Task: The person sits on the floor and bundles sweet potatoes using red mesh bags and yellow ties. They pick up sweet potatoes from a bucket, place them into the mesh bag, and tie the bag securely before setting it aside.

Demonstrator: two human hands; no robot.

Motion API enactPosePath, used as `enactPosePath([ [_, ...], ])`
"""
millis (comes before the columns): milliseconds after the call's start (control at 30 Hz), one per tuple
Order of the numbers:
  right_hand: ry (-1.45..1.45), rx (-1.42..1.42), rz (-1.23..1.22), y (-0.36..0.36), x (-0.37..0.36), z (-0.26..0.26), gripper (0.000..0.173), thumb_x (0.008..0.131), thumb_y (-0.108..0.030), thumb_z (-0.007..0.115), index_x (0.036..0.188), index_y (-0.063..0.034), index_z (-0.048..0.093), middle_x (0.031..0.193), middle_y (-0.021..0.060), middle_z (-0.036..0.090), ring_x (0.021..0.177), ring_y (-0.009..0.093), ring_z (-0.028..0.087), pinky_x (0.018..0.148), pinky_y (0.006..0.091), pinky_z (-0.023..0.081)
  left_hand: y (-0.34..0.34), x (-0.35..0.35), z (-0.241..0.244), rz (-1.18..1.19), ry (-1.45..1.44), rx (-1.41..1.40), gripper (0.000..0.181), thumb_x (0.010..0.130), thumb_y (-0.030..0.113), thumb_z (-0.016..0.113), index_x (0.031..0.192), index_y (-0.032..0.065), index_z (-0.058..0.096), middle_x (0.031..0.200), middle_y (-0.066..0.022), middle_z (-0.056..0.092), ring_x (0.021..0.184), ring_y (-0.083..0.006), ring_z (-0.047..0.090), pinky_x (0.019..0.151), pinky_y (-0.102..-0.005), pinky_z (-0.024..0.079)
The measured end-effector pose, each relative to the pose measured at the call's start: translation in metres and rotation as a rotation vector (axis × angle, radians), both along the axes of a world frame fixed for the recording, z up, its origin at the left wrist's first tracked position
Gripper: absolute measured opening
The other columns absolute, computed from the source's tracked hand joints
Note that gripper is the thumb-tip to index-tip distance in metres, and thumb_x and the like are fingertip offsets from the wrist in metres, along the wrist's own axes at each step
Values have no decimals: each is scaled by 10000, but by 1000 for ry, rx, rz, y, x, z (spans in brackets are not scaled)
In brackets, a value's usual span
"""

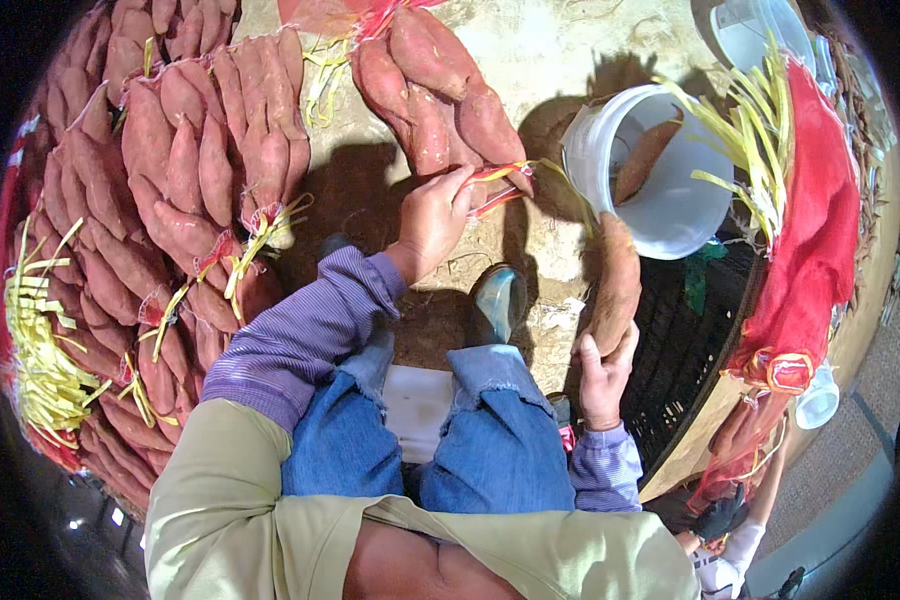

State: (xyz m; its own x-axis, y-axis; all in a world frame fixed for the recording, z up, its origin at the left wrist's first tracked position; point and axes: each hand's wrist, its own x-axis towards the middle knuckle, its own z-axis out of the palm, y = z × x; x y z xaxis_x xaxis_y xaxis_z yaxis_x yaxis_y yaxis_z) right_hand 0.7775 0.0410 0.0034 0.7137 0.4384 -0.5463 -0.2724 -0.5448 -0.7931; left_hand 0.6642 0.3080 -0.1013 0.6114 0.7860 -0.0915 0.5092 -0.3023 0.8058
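Observation:
My left hand (433, 217) pinches the orange-and-red rim of a red mesh bag (450, 126) that lies on the ground in front of me. Several sweet potatoes (429, 56) fill its far part. In my right hand (607, 375) is a long sweet potato (616, 289), gripped at its lower end and pointing away from me. Its far tip is close to a white plastic bucket (651, 225), which lies tilted with its mouth towards me. Inside the bucket rests another sweet potato (646, 156). A thin yellow strip runs from the bag's rim towards the held sweet potato.
Filled mesh bags of sweet potatoes (187, 142) are piled at the left, many tied with yellow strips; a yellow strip bundle (41, 330) hangs there. At right are folded red mesh bags (810, 217), yellow strips (750, 120), a black crate (675, 337) and another person (727, 547).

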Motion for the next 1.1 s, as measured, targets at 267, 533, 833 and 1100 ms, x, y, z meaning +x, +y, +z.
enactPosePath([
  [267,-248,-66,496,31,-13,-41,489,839,-84,657,1269,-5,437,1126,213,582,1060,310,595,891,374,465,-3,2,0,10,-15,34,273,919,189,563,1132,35,636,959,-197,660,856,-349,652,741,-401,522],
  [533,-301,173,428,133,-26,-147,510,840,-109,653,1291,-16,432,1163,250,576,1084,391,581,911,407,464,-9,-5,12,-87,-21,85,264,895,67,592,1150,5,622,970,-201,660,837,-319,673,693,-358,543],
  [833,-357,287,431,197,-20,-150,418,754,-75,669,1126,37,513,1026,233,536,985,432,515,885,457,423,-9,-16,8,-159,-23,156,309,859,23,613,1168,12,621,876,-176,658,750,-303,666,627,-356,535],
  [1100,-860,-1,612,192,-17,-151,311,799,-157,625,1062,-7,555,1013,206,536,960,396,548,786,460,478,-11,-19,8,-157,-7,22,296,884,34,592,1178,3,611,992,-179,671,858,-283,678,739,-333,548],
])
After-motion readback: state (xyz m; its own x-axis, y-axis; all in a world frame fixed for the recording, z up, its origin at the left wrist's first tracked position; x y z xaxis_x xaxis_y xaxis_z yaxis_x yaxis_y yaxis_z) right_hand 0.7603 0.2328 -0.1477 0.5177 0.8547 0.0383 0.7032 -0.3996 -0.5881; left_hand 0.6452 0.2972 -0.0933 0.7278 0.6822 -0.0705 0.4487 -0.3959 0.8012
